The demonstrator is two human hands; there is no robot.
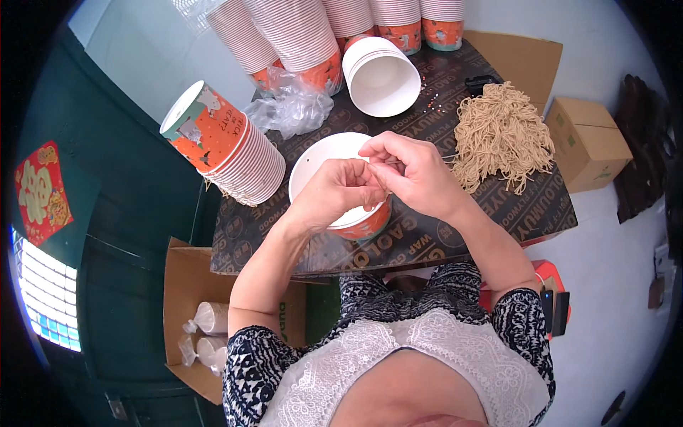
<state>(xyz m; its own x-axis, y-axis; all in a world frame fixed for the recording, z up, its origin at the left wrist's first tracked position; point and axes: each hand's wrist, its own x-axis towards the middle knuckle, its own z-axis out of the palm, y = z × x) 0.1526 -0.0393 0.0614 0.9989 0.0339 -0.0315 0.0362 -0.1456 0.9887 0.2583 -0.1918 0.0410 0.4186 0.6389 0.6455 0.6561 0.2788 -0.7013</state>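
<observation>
Over a white-lined paper bucket (320,153) with an orange outside, my left hand (338,188) and my right hand (420,171) meet with fingertips pinched together. Whatever they pinch is too small or hidden to make out. A thin strand shows beside my right hand, toward a heap of beige cords (501,135) on the right of the table. My hands cover part of the bucket's rim and opening. Left of it leans a nested stack of orange buckets (242,153), with bits of cord at its lower edge. Another white-lined bucket (384,82) lies tipped behind, its mouth toward me.
Tall stacks of buckets (295,35) line the back of the dark printed table (455,238). Crumpled clear plastic (292,110), tiny coloured beads (434,103) and a black object (482,85) lie there. Cardboard boxes stand lower left (178,306) and right (587,146); a red stool (546,270) is beside me.
</observation>
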